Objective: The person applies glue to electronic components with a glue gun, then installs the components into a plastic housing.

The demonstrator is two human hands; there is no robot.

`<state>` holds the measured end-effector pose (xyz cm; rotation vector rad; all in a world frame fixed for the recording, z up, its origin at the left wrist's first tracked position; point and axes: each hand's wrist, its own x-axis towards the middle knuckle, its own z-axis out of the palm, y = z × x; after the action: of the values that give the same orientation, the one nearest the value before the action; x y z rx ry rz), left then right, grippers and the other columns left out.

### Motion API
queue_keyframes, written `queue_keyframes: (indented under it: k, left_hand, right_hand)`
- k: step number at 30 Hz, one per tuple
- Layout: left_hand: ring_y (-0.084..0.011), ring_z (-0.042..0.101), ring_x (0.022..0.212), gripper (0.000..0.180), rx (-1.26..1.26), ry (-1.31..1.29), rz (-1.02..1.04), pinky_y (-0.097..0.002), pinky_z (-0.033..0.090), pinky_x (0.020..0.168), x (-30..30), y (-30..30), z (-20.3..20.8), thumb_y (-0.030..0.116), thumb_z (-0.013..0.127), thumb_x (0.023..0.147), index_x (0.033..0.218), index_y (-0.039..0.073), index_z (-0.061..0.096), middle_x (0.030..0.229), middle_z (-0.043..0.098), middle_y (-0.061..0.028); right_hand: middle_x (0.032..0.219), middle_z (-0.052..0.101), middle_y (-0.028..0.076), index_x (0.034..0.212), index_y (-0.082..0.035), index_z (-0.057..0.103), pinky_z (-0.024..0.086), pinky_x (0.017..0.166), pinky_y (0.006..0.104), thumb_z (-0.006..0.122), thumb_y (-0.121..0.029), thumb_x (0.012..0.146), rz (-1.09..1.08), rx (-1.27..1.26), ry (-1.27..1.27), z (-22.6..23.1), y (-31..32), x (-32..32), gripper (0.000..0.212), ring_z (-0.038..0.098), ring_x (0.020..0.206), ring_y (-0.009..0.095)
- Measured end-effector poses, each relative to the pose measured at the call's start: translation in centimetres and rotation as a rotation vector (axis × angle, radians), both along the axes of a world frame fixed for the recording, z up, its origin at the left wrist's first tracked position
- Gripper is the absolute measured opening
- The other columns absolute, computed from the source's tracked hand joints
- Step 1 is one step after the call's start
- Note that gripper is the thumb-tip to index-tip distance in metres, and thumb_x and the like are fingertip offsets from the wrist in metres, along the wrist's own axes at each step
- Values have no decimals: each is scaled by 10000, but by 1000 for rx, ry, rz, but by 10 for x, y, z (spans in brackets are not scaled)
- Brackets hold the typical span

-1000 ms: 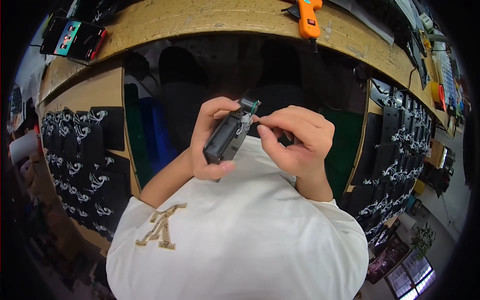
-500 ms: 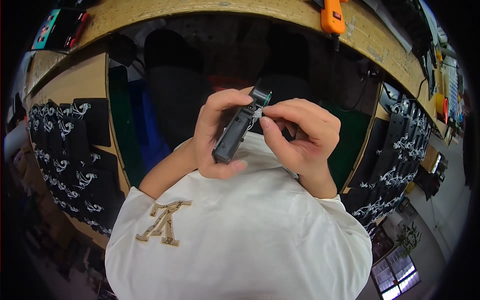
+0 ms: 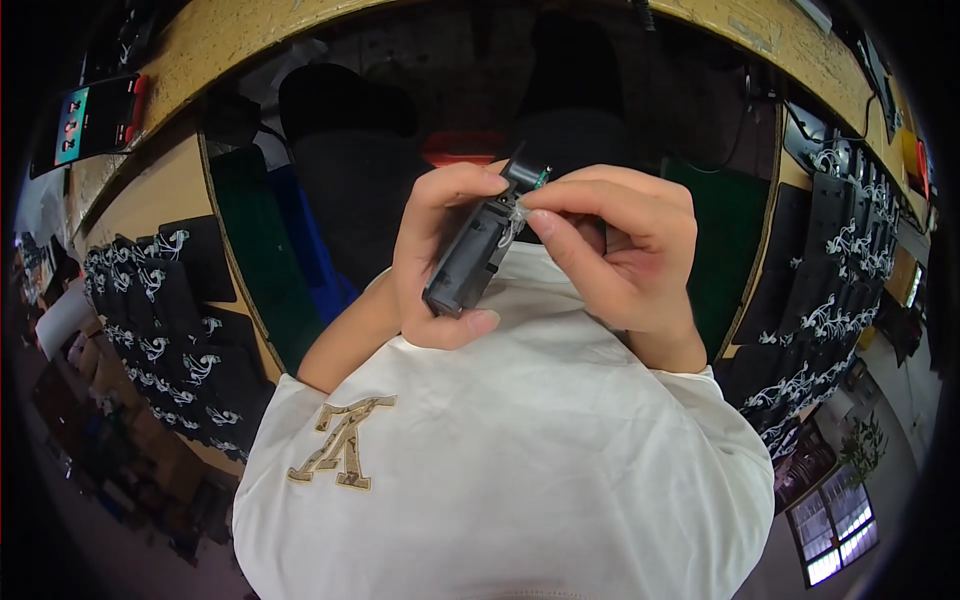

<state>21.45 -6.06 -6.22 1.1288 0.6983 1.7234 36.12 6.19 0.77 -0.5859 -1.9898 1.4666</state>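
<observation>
My left hand (image 3: pixel 428 250) grips a black plastic housing (image 3: pixel 468 262) by its sides, with the thumb along the lower end and the index finger near the top. The housing is held tilted in front of my chest. At its upper end sit a round black part and the edge of a small green circuit board (image 3: pixel 542 178). White wires (image 3: pixel 512 226) with a pale connector run along the housing's right side. My right hand (image 3: pixel 625 240) pinches this wire bunch between thumb and index finger, close against the housing; the fingertips partly cover the connector.
Cardboard trays on the left and right hold rows of similar black housings (image 3: pixel 165 330) (image 3: pixel 830 290) with white wires. A wooden bench edge (image 3: pixel 330 18) curves across the front, with a phone-like screen (image 3: pixel 95 120) at its left. A blue container (image 3: pixel 312 240) stands low at the left.
My hands keep hold of the housing and wires; the right fingertips have shifted slightly while pinching the wires. The view has turned, and the orange tool on the bench has left the picture.
</observation>
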Motion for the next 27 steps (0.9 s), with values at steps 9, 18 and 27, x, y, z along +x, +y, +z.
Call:
queue_keyframes:
  k: [9, 18, 27]
  left_hand:
    - [-271, 529, 1202, 857, -16, 56, -28, -382, 421, 1014, -5, 5, -4, 209, 750, 665, 1387, -5, 342, 1371, 475, -229]
    - [-250, 519, 1199, 846, -78, 48, 20, -369, 395, 1023, -5, 4, -9, 216, 755, 660, 1379, 4, 363, 1356, 491, -195]
    - [-239, 516, 1183, 858, -82, 60, -5, -355, 389, 1015, -9, 6, -10, 235, 753, 659, 1383, -2, 359, 1347, 491, -184]
  right_hand:
    - [710, 654, 51, 871, 23, 725, 363, 457, 183, 694, 43, 816, 4, -198, 0, -12, 3, 3, 66, 515, 524, 47]
    - [797, 649, 53, 905, 62, 707, 409, 562, 175, 664, 82, 847, 44, -371, -28, -16, 10, 1, 75, 548, 651, 47]
    - [877, 649, 74, 939, 96, 686, 444, 620, 176, 629, 132, 864, 98, -543, 15, -20, 15, 0, 101, 579, 728, 62]
